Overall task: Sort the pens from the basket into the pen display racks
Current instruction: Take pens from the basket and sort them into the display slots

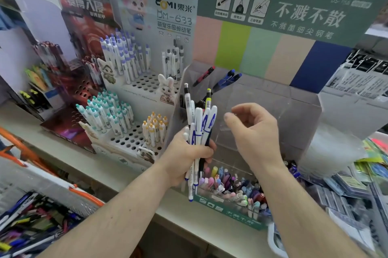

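My left hand (189, 157) grips a bundle of pens (199, 125), mostly white with blue print, held upright in front of the racks. To its right, my right hand (252, 132) hovers with fingers loosely curled and nothing in it, in front of a clear acrylic display rack (294, 111) under a green sign. Two blue pens (227, 79) and a red pen (203, 76) lean in that rack's upper compartments. At the lower left, the white basket (52, 184) with orange handles holds several mixed pens.
A white perforated rack (134, 140) at centre left holds several purple, teal and yellow capped pens. A dark red rack (69, 90) stands further left. A front tray (235, 190) below my hands is full of pastel pens. Packaged stationery lies at the right.
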Demonstrator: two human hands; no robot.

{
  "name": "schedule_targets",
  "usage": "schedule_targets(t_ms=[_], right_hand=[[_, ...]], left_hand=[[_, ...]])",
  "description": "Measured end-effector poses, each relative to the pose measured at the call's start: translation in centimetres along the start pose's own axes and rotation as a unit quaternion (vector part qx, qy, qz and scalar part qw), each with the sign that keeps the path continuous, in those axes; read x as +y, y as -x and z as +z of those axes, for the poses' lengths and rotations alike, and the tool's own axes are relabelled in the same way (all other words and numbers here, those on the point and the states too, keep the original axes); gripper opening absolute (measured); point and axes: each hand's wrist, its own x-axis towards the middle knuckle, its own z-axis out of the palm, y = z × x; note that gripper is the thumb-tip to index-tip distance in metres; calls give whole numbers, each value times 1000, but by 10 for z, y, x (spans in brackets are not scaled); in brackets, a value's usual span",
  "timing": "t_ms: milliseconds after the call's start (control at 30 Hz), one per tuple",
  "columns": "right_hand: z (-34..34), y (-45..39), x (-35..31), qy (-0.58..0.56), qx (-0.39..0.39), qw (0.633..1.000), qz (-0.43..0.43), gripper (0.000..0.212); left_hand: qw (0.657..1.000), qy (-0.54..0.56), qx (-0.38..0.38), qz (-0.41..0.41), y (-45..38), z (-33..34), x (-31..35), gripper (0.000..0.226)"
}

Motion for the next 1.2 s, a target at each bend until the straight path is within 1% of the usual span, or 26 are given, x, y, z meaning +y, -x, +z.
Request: schedule_targets(t_ms=[67,133,233,333,533,667,800,933,1033,1133,1200], right_hand=[[8,6,-7,-31,-43,998,23,16],[13,8,-7,-30,-61,997,35,21],[16,11,-5,-10,-69,997,31,15],[15,12,-3,-17,-64,998,23,12],[9,9,-9,-47,14,999,9,12],[2,6,-11,-73,30,997,11,12],[-1,5,-19,-114,47,992,11,13],[-8,3,-26,-188,108,976,15,18],[-7,4,-23,-216,157,963,31,21],[-8,1,-18,-241,212,944,73,17],[-12,-3,-14,-268,235,928,110,15]], left_hand=[[1000,-29,3,7,1,1,-2,37],[999,-45,-1,13,3,2,-3,40],[999,-37,-8,12,5,2,-3,42],[999,-46,-24,7,8,0,-1,38],[998,-63,-32,-5,10,-1,2,36],[998,-62,-27,-5,10,-3,4,37],[998,-50,-46,-4,9,-4,6,38],[999,1,-47,-24,11,-6,8,35],[997,64,-36,-24,10,-8,10,19],[993,107,-47,-14,12,-11,12,13],[988,146,-52,-16,13,-13,14,19]])
